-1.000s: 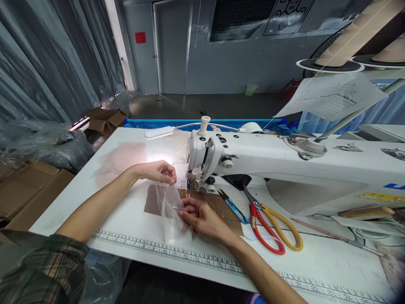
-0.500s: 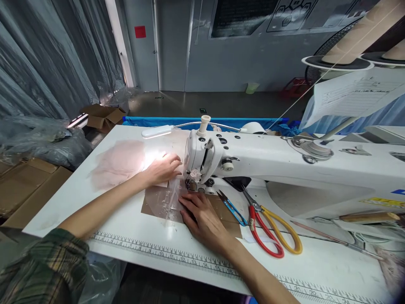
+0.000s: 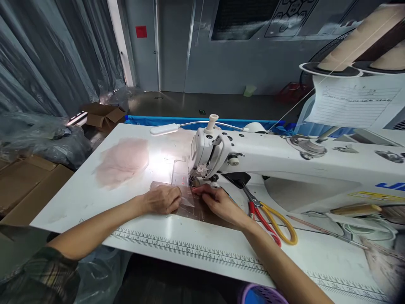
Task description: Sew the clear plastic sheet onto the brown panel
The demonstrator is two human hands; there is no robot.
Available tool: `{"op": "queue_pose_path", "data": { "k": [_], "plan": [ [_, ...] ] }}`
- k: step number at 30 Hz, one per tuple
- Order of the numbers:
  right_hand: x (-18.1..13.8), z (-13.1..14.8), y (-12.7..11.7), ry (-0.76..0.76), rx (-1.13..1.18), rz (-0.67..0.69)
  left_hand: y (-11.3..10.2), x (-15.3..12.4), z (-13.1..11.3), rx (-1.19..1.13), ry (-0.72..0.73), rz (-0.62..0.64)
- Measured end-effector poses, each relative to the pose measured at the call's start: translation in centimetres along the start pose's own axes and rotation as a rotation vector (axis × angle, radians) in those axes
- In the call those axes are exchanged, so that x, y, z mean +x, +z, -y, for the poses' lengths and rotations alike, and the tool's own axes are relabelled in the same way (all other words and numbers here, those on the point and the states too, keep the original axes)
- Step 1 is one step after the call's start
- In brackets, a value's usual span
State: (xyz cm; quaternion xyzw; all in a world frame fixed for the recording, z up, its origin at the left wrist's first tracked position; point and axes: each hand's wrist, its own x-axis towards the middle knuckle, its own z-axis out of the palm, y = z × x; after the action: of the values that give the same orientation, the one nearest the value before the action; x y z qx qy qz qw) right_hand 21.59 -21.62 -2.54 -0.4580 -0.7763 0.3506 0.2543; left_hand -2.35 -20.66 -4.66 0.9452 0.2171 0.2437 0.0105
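Left hand (image 3: pixel 163 199) curled, fingers pressing clear plastic piece (image 3: pixel 186 197) flat — right hand (image 3: pixel 218 202) pinching its edge at sewing machine (image 3: pixel 210 154) foot. Needle area hidden; plastic outline faint.

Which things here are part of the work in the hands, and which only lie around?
In use:
left hand and right hand, both pressing the clear plastic piece
brown sheet under it
sewing machine

Lying about:
red and yellow scissors
pink fabric
cardboard boxes
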Motion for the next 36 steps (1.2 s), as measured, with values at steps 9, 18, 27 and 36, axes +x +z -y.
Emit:
{"op": "queue_pose_path", "data": {
  "k": [9,18,27,36],
  "plan": [
    [-2.9,1.6,3.3,-0.373,-0.156,-0.001,-0.9,-0.1,-0.7,-0.189,-0.289,-0.087],
    [-1.5,0.6,1.2,-0.307,-0.056,-0.042,-1.9,-0.3,-0.1,0.099,0.111,-0.030],
    [0.5,-1.6,1.6,-0.244,-0.520,-0.012,-1.4,-0.4,-0.1,-0.010,0.177,-0.048],
    [-0.2,-2.4,2.1,-0.291,-0.457,-0.077,-1.5,0.1,-0.9,0.096,0.160,-0.098]
  ]
}}
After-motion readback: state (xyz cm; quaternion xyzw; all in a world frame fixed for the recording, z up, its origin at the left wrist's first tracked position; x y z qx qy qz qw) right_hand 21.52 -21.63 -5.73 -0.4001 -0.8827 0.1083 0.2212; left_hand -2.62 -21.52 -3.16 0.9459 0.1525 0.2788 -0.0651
